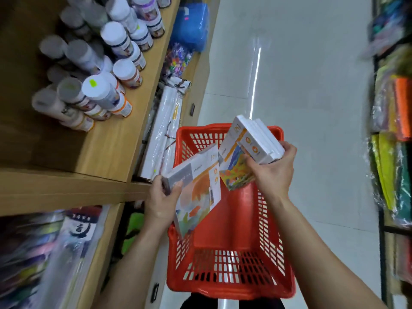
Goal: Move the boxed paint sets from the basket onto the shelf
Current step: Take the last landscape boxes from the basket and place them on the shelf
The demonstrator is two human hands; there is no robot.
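Note:
A red plastic basket (pixel 225 284) stands on the floor below me, its bottom bare where visible. My left hand (pixel 161 199) grips one boxed paint set (pixel 198 186) by its grey end, holding it tilted above the basket's left rim, close to the wooden shelf (pixel 107 148). My right hand (pixel 273 168) holds a stack of boxed paint sets (pixel 249 143) above the basket's far half; their white edges and colourful fronts show. The shelf board has bare wood in front of the jars.
White-lidded jars (pixel 98 70) crowd the back and left of the shelf. Wrapped white packs (pixel 162 130) and bagged goods lie on the lower shelf beside the basket. A rack of coloured packets (pixel 392 139) lines the right side. Glossy white floor runs between.

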